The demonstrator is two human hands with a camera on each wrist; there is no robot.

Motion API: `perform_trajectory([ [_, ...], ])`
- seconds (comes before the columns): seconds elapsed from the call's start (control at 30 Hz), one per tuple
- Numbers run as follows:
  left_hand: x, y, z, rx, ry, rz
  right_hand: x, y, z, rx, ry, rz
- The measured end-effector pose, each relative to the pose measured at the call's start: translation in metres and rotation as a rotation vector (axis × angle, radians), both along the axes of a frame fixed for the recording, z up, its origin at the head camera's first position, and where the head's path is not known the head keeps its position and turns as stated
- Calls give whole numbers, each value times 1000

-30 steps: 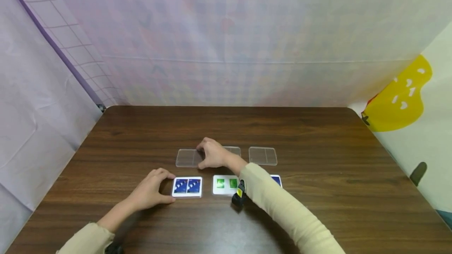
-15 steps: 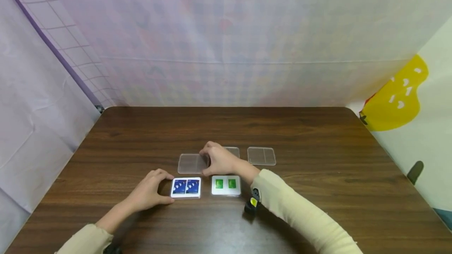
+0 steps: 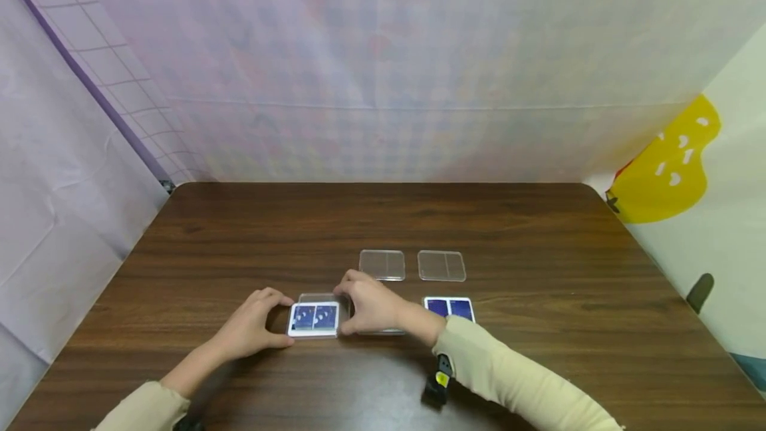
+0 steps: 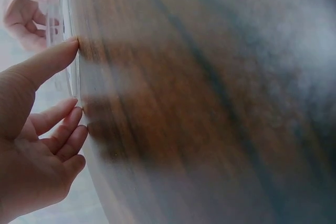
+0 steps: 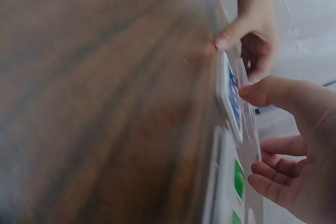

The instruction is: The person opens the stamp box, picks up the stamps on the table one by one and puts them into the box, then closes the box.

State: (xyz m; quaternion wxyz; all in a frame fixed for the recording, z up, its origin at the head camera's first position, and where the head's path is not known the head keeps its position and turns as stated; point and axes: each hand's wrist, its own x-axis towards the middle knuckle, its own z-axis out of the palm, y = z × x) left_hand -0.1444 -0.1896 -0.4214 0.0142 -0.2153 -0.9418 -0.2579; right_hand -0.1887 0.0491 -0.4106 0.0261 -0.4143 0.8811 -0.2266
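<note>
Left hand [image 3: 254,324] on table [image 3: 239,231], thumb and fingertips pinching left edge of blue card case [image 3: 314,319], which lies flat near front centre. Clear lid [image 3: 323,298] hovers tilted just above blue card case, held at its right edge between thumb and fingers of right hand [image 3: 371,308]. Green card case [image 5: 237,182] sits just right of blue one, hidden under right hand in head view. Farther right: dark blue card case [image 3: 450,308]. Behind, two clear lids [image 3: 382,264] [image 3: 441,265] side by side.
</note>
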Motion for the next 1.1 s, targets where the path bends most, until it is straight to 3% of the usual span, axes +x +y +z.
perform_trajectory([
  [0.43, -2, -1, 0, 8, -26, -16, 6, -14, -7, 66, 25, -10],
  [1.1, -3, 0, -2, 8, -41, 3, 8, -23, -2, 202, 52, -30],
])
